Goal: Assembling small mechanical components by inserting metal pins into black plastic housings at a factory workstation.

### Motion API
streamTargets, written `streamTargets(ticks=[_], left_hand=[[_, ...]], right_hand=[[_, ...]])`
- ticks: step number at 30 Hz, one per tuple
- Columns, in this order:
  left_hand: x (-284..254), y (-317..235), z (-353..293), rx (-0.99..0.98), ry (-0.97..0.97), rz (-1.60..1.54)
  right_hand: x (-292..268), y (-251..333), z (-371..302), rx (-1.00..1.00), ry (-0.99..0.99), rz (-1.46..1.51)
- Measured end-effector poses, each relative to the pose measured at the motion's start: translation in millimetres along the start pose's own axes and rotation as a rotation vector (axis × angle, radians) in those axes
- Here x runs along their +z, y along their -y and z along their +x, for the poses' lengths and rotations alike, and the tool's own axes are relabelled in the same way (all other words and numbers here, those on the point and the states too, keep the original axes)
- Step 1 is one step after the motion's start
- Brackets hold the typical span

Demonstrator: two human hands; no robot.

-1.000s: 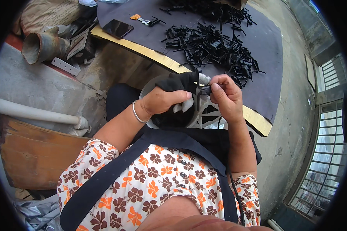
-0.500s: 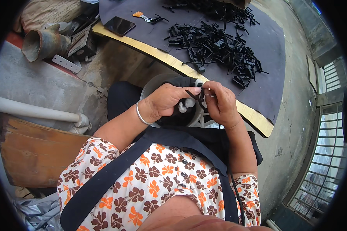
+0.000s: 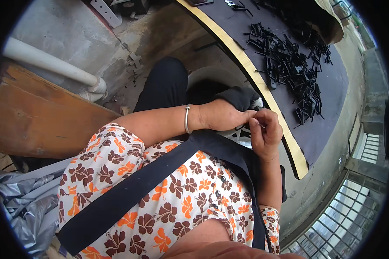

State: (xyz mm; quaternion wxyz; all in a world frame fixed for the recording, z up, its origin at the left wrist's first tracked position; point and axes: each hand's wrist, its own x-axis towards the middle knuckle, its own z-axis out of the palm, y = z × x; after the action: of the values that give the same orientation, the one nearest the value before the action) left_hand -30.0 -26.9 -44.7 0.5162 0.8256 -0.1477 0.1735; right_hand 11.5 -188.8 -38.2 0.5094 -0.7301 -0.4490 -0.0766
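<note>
A: Dark mat (image 3: 315,125) on the yellow-edged bench, black clips (image 3: 289,69) heaped on it, concrete floor and a white pipe (image 3: 52,64) on your left.

B: Your view has swung left since a moment ago. Your left hand (image 3: 222,115) and right hand (image 3: 266,134) still pinch together over the bucket (image 3: 203,75); I cannot tell what they grip.

Beyond the grip, a heap of small black clips (image 3: 291,69) lies on a dark mat (image 3: 333,95) whose yellow edge (image 3: 263,90) curves past. Well to its left run a white pipe (image 3: 52,64) and a wooden board (image 3: 34,116), with crumpled grey plastic (image 3: 21,203) lower left.
</note>
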Motion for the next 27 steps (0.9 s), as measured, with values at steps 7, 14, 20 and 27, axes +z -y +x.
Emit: streamTargets(ticks=[7, 14, 20, 27], left_hand=[[-33.7, 20.3, -20.3, -0.171, -0.132, -0.48], [-62.9, 33.7, -31.0, -0.277, -0.142, -0.767], [-83.1, 55.3, -35.6, -0.111, -0.205, -0.541], [-83.8, 63.1, -37.6, -0.018, -0.395, -0.408]], right_hand=[[34.1, 31.6, 39.5, -0.26, 0.328, -0.298], [71.2, 29.7, 55.6, 0.44, -0.006, 0.117], [79.8, 26.7, 82.0, 0.818, 0.11, 0.441], [78.9, 24.4, 93.6, 0.543, 0.388, -0.175]])
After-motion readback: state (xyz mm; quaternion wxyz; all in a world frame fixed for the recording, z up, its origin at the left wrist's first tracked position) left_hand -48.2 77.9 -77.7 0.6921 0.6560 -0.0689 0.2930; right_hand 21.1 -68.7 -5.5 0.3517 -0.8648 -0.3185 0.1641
